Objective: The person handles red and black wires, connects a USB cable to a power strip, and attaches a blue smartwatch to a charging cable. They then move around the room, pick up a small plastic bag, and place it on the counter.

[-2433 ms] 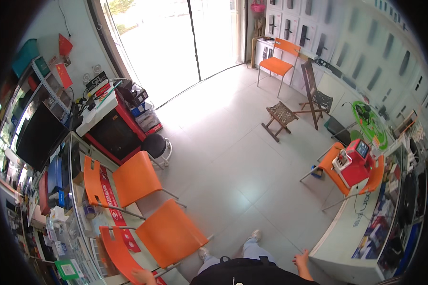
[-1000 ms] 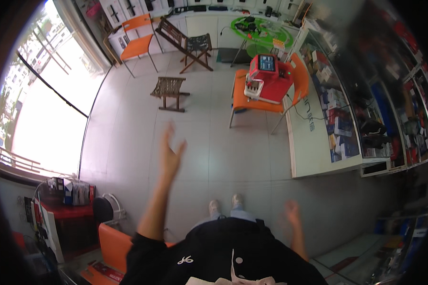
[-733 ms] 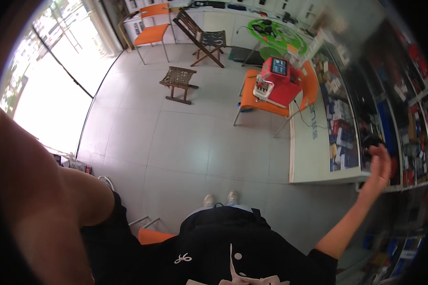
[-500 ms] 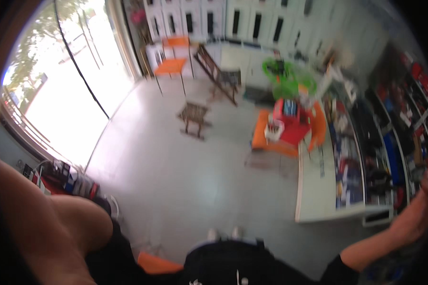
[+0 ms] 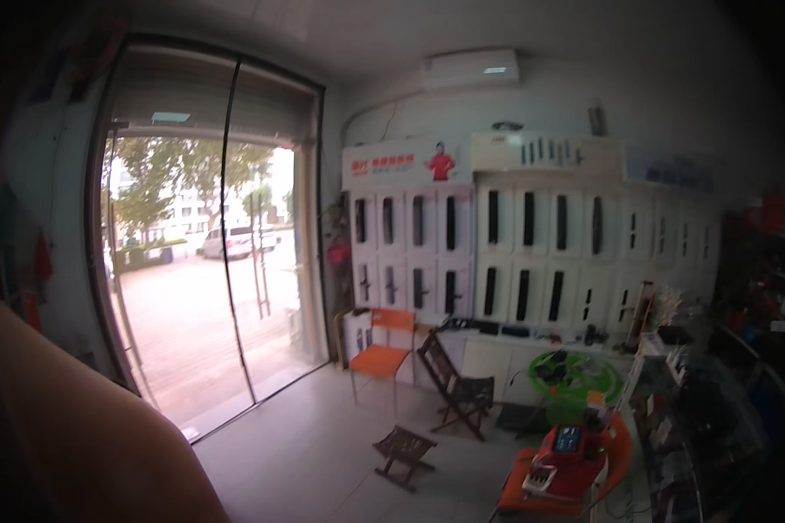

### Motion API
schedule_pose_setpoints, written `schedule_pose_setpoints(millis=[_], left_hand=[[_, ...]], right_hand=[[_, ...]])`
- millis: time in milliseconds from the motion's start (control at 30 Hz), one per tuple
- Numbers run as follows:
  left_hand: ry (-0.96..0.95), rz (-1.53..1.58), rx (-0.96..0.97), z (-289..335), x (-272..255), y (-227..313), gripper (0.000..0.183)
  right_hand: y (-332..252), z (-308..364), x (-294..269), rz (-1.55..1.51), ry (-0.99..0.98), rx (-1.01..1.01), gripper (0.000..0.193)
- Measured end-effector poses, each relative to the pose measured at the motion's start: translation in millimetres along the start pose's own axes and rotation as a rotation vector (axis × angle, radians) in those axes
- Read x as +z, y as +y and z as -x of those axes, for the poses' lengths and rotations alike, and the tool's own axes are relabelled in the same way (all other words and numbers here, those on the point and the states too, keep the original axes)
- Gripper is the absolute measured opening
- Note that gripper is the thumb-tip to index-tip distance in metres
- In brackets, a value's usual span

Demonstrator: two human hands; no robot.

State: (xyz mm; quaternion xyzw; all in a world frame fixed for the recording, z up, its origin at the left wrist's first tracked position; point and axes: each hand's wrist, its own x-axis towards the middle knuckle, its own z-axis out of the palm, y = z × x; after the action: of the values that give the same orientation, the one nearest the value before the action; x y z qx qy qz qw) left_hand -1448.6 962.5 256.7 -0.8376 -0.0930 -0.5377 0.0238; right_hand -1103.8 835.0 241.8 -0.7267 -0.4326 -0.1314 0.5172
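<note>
My bare left arm (image 5: 105,427) fills the lower left corner, raised close to the camera. Its hand lies outside the picture, so whatever it holds or touches is hidden. Neither my right hand nor my right arm shows. Out in the room, a red machine with a small screen (image 5: 568,443) rests on an orange chair (image 5: 515,495) at the lower right. Beyond it stands a green round table (image 5: 615,381) with dark items on it.
A folding stool (image 5: 403,446) sits on the grey floor, with a wooden folding chair (image 5: 471,390) and another orange chair (image 5: 378,362) behind. Glass doors (image 5: 201,331) are at left. Panels of dark locks (image 5: 451,222) line the back wall. A glass counter (image 5: 680,453) runs along the right.
The view has tilted up, bringing the back wall, ceiling and doors into sight. My right hand and my lap have left the picture. The left arm remains at the lower left.
</note>
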Motion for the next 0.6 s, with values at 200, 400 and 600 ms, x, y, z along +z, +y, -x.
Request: schedule_pose_setpoints(millis=[200, 400, 600], left_hand=[[-0.018, -0.029, 0.004, 3, 8, -7, 0.047], [-0.01, -0.005, 0.037, 5, 12, -5, 0.044], [0.041, 0.027, 0.069, 7, 10, -14, 0.041]], right_hand=[[40, -6, 32, 0.04, -0.029, 0.087, 0.024], [63, 14, 36, 0.052, -0.02, 0.139, 0.024], [80, 36, 38, 0.079, 0.0, 0.195, 0.025]])
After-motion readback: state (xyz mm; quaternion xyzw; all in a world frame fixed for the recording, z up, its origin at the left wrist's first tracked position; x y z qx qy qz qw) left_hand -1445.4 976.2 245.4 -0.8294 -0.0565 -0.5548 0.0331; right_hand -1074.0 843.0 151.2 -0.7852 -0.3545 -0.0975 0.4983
